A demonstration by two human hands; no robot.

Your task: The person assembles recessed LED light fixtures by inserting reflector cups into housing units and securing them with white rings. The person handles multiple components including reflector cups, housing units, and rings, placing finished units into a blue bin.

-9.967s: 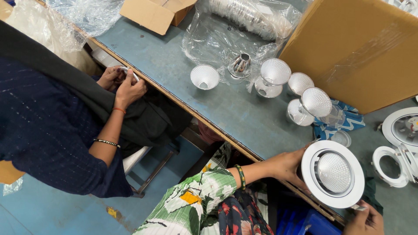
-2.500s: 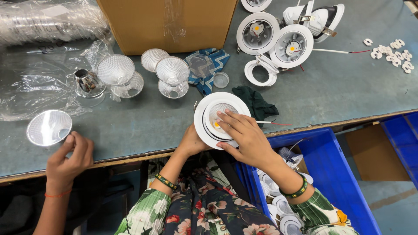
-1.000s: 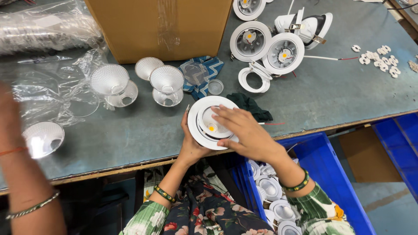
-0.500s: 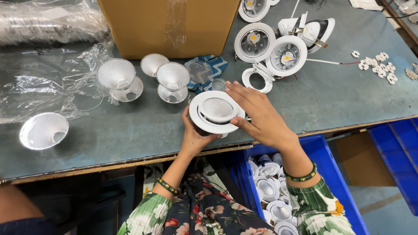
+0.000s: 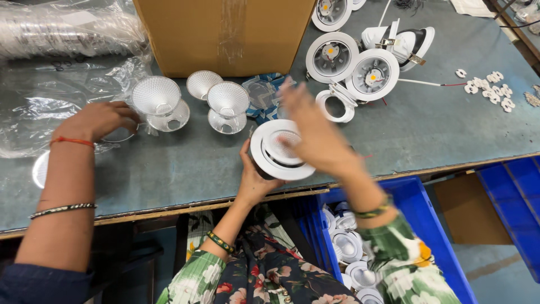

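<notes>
White downlight (image 5: 279, 151) seemingly between hands (image 5: 287, 157)

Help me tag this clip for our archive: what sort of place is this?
Most likely a small workshop bench for assembling recessed ceiling lights. The person's left hand holds a white round light fitting, loose cone reflectors stand by a cardboard box, and a blue bin holds more fittings.
</notes>
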